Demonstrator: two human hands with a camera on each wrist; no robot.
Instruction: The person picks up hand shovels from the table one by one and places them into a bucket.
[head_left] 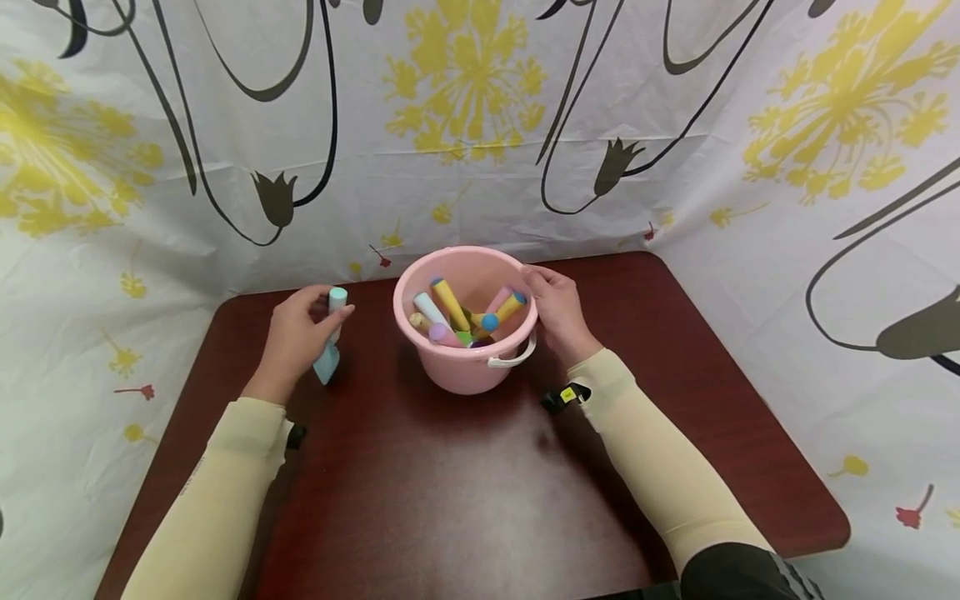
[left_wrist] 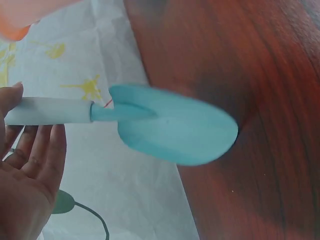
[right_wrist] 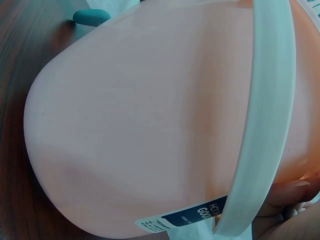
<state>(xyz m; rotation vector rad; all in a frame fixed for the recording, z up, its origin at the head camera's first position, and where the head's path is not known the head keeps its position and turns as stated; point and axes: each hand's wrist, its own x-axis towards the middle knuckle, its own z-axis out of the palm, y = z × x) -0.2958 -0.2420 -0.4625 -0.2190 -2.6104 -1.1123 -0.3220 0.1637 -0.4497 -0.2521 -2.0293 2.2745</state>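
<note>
My left hand [head_left: 294, 335] pinches a small hand trowel [left_wrist: 177, 127] by its pale handle, to the left of the bucket. Its light blue blade points down toward the table, as the left wrist view shows close up. A pink bucket [head_left: 467, 372] stands near the table's far edge, its white carrying handle [right_wrist: 270, 100] folded down at the front. With thumb and fingers my right hand [head_left: 561, 312] grips the bucket's right rim. Inside the bucket lie several tools with coloured handles, among them a yellow handle [head_left: 451, 304] with a blue end; their lower parts are hidden.
The dark red wooden table [head_left: 450, 500] has rounded corners. A white cloth [head_left: 480, 200] with yellow flowers and grey stems hangs close behind the table and along both sides. A printed label [right_wrist: 185, 217] is stuck on the bucket's side.
</note>
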